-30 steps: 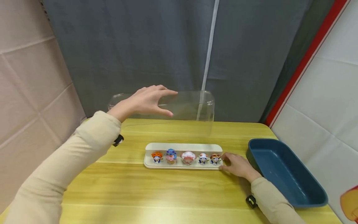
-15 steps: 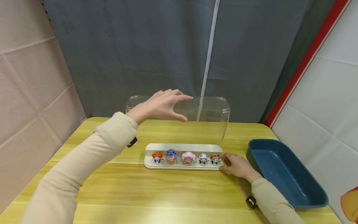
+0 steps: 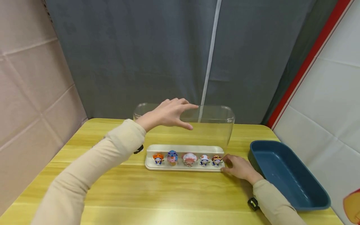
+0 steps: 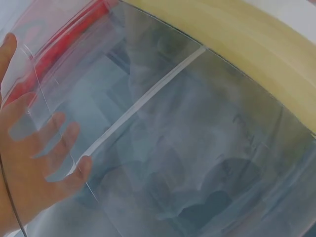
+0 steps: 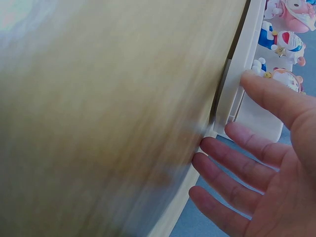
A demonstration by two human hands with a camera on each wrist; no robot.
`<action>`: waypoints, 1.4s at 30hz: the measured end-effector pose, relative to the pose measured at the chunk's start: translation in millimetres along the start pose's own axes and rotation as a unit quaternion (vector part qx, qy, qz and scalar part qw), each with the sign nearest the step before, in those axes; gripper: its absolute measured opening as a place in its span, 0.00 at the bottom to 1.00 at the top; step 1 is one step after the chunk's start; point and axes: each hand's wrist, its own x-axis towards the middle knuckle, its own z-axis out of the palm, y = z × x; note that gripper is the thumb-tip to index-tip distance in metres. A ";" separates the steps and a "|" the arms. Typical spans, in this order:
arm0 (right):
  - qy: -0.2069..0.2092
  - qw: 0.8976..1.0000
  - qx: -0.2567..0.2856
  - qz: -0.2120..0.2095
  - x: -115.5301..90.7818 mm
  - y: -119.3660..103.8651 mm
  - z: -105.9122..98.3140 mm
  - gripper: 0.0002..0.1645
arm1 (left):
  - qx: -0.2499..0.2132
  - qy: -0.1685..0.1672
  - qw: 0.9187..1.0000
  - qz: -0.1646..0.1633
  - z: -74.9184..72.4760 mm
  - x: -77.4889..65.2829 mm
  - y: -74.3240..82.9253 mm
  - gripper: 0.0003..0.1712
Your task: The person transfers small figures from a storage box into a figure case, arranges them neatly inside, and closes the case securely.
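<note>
My left hand (image 3: 175, 114) grips a long clear display cover (image 3: 208, 134) from above, thumb in front and fingers spread toward the back. In the left wrist view the left hand (image 4: 44, 163) shows through the clear plastic. The raised cover hangs behind and above a long white display base (image 3: 184, 168). Several small cartoon figurines (image 3: 189, 159) stand in a row on that base, with orange, blue, pink and white among their colours. At its right end, my right hand (image 3: 239, 167) holds the base between thumb and fingers. The thumb (image 5: 266, 89) lies on its edge in the right wrist view.
A deep blue rectangular tub (image 3: 289, 175) stands at the right of the wooden table (image 3: 163, 193), close to my right forearm. A grey curtain (image 3: 135, 56) hangs behind the table's far edge. White padded panels (image 3: 332, 103) rise at the right side.
My left hand has carried the clear cover to the right and then down, bringing it closer over the white base. The right hand, base and figurines have stayed in place.
</note>
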 end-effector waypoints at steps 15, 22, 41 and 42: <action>0.003 1.000 0.001 0.000 1.4 1.9 1.0 0.23 | 0.000 0.002 1.000 -0.002 24.0 0.3 5.1 0.43; 0.003 1.000 -0.004 0.001 1.3 1.7 0.3 0.22 | -0.012 -0.005 1.000 -0.007 31.0 1.0 5.5 0.43; 0.013 1.000 -0.007 -0.006 1.3 2.5 2.9 0.20 | -0.025 -0.008 1.000 -0.005 46.0 4.0 2.5 0.43; 0.013 1.000 -0.008 -0.002 1.5 2.3 3.1 0.20 | -0.024 -0.007 1.000 -0.005 46.8 4.1 2.4 0.43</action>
